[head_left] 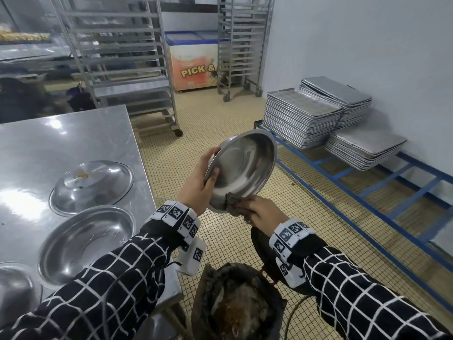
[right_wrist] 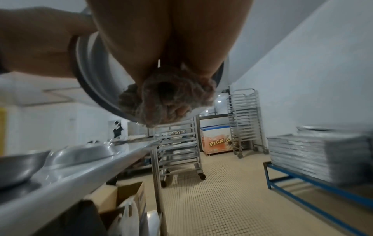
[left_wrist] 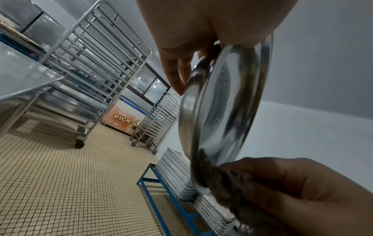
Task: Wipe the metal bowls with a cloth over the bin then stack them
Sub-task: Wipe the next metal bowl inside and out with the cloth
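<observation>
Ideally, with the left hand [head_left: 196, 182] gripping the tilted bowl [head_left: 242, 170] by its rim above the bin [head_left: 235, 303], the right hand [head_left: 262, 212], clutching the cloth [head_left: 234, 204], sweeps round the inside, turning the bowl.

Open tiled floor [head_left: 220, 114] lying ahead of you, steel table [head_left: 61, 143] crowding your left with bowls [head_left: 85, 244] sitting on it, blue rack [head_left: 367, 192] of stacked trays [head_left: 301, 119] blocking your right, bin [head_left: 235, 303] standing directly below.

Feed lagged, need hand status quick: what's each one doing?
Left hand: grips the rim of the tilted bowl.
Right hand: holds the cloth against the bowl's lower rim.
</observation>
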`<state>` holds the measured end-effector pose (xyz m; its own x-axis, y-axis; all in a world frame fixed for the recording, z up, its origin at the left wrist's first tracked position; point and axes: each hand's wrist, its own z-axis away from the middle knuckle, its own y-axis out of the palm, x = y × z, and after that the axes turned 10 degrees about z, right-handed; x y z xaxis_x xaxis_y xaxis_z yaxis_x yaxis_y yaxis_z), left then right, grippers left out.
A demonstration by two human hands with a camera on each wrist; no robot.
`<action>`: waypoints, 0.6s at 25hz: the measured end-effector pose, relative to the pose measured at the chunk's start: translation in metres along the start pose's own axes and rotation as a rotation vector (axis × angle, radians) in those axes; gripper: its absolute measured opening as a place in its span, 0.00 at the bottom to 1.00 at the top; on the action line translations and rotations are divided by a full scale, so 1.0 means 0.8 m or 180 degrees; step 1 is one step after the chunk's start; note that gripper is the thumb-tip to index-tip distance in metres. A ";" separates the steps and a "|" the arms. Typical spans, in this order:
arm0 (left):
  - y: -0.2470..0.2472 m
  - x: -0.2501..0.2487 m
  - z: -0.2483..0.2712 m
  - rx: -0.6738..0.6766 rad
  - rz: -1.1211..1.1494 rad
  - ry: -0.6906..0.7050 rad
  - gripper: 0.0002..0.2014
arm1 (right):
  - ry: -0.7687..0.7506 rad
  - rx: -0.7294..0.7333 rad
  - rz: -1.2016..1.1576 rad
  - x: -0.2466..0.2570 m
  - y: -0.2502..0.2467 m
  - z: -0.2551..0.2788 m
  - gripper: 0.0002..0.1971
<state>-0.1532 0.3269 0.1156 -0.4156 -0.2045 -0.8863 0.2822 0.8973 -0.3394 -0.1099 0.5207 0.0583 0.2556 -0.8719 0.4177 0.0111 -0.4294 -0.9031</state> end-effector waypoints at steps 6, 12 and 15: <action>0.006 -0.001 -0.003 -0.0052 0.0582 -0.0518 0.16 | 0.1023 -0.1923 -0.0851 -0.009 -0.029 -0.013 0.14; 0.013 -0.002 -0.002 0.0122 0.0899 -0.0500 0.15 | 0.0595 -0.1110 0.0509 -0.033 -0.014 -0.016 0.19; 0.013 -0.006 -0.008 0.0132 0.0692 -0.0456 0.18 | 0.0489 -0.0591 0.0290 -0.031 0.018 -0.011 0.19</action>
<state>-0.1535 0.3395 0.1183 -0.2155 -0.0644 -0.9744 0.3879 0.9101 -0.1459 -0.1248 0.5343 0.0358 0.0974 -0.9284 0.3586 -0.1864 -0.3710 -0.9097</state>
